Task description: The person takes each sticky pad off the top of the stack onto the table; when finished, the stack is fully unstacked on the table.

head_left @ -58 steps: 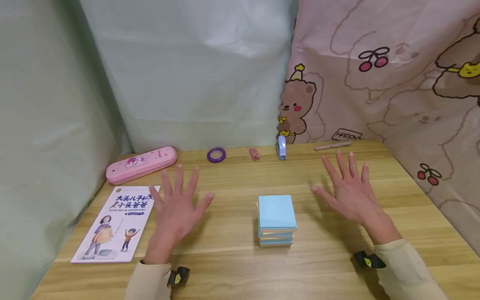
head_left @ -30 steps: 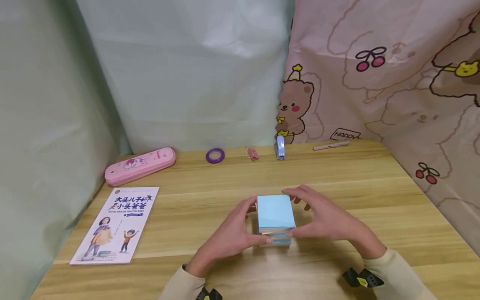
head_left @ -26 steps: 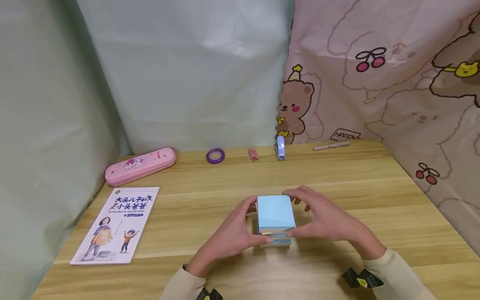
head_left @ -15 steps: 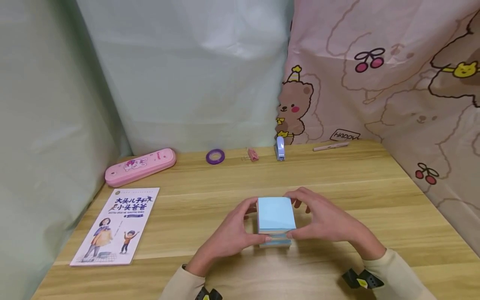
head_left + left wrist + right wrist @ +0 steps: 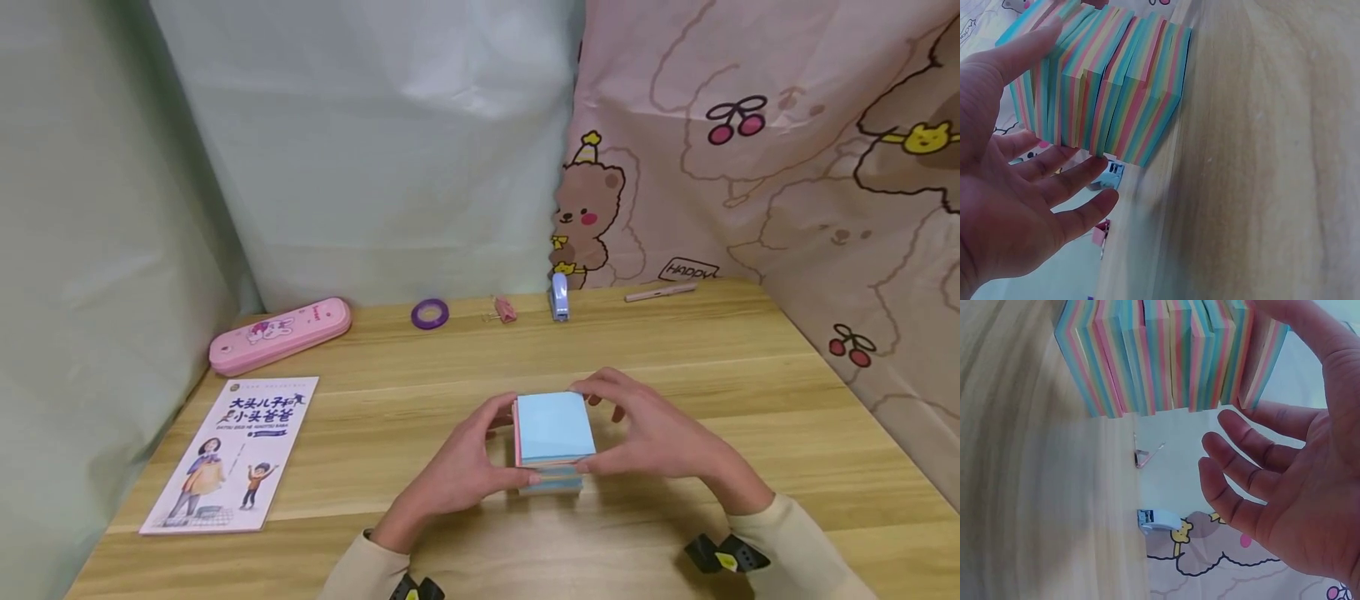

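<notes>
A stack of sticky notes (image 5: 555, 425) stands on the table at the middle, with a light blue sheet on top. Its striped, many-coloured pads (image 5: 1116, 81) are unevenly aligned in the left wrist view. My left hand (image 5: 461, 462) holds the stack's left side, thumb at the front and fingers towards the back. On the other side, my right hand (image 5: 652, 433) grips the upper pads between thumb and forefinger; its other fingers (image 5: 1235, 494) hang loosely curled, off the stack. At the top end, one pad (image 5: 1266, 362) leans slightly apart from those beneath.
A picture booklet (image 5: 232, 454) lies at the left, below a pink pencil case (image 5: 281, 335). Along the back edge are a purple tape roll (image 5: 430, 314), a pink binder clip (image 5: 504, 309), a lilac stapler (image 5: 559, 297) and a pen (image 5: 662, 292). Curtains hang behind.
Both hands have come in from spread positions beside the stack and taken hold of it. Most recently, the right hand rises slightly and the top pads shift a little to the right.
</notes>
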A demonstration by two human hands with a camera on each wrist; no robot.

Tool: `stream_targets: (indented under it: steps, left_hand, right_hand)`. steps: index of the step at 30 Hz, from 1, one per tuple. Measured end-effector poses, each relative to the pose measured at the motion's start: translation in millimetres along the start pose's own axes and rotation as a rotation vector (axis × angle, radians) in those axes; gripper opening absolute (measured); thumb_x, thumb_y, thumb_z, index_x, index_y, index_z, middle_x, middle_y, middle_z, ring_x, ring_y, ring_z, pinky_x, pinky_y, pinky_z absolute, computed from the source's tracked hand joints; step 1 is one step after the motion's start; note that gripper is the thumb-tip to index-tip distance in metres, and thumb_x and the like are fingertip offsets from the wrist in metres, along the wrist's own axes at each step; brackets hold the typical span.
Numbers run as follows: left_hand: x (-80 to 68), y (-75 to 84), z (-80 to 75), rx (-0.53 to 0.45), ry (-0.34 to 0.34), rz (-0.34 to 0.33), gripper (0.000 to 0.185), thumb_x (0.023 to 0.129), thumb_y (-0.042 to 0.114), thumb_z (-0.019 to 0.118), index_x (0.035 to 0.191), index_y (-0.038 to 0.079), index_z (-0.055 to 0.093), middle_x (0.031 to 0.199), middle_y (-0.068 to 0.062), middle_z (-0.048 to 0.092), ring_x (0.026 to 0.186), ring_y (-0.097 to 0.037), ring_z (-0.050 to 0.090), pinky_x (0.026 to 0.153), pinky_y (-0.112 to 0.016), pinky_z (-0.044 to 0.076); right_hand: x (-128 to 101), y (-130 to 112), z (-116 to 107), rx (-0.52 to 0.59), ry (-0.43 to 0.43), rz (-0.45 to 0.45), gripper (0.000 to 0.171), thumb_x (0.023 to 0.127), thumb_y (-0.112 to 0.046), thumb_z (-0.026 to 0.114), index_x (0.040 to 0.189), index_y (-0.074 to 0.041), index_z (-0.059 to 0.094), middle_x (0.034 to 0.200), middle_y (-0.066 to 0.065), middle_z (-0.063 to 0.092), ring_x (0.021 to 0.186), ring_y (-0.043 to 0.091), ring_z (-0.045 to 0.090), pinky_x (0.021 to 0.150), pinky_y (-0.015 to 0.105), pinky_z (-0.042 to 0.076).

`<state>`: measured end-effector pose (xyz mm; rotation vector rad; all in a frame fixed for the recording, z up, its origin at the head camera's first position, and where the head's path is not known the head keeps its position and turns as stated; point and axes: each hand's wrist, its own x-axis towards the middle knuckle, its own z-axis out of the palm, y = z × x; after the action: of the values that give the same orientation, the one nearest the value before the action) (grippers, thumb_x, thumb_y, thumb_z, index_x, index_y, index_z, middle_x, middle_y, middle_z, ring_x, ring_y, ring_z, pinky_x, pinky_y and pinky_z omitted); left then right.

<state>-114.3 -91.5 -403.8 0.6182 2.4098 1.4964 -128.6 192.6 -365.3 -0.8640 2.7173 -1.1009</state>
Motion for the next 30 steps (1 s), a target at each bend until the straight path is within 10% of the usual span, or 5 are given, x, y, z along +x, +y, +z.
stream_targets:
  steps: [9,30]
  left_hand:
    - [-2.9,-2.5,-1.6,-0.007,0.018,-0.009,0.093,0.079,0.035,0.094,0.156,0.024,0.044,0.151,-0.002,0.058,0.141,-0.025,0.053,0.119,-0.055,0.044]
    - [-1.9,-2.3,1.1,-0.056,0.009,0.034,0.094,0.08,0.029,0.094,0.155,0.012,0.041,0.145,-0.003,0.06,0.137,-0.022,0.057,0.121,-0.05,0.044]
  right_hand:
    - [12,-3,-15,-0.011,0.054,-0.017,0.083,0.076,-0.043,0.095,0.145,-0.012,0.061,0.125,-0.001,0.061,0.108,0.024,0.059,0.087,0.039,0.057]
    - [124,1,-19,0.018,-0.002,-0.034,0.084,0.08,-0.036,0.09,0.151,-0.007,0.056,0.125,0.01,0.065,0.116,0.027,0.061,0.09,0.043,0.056]
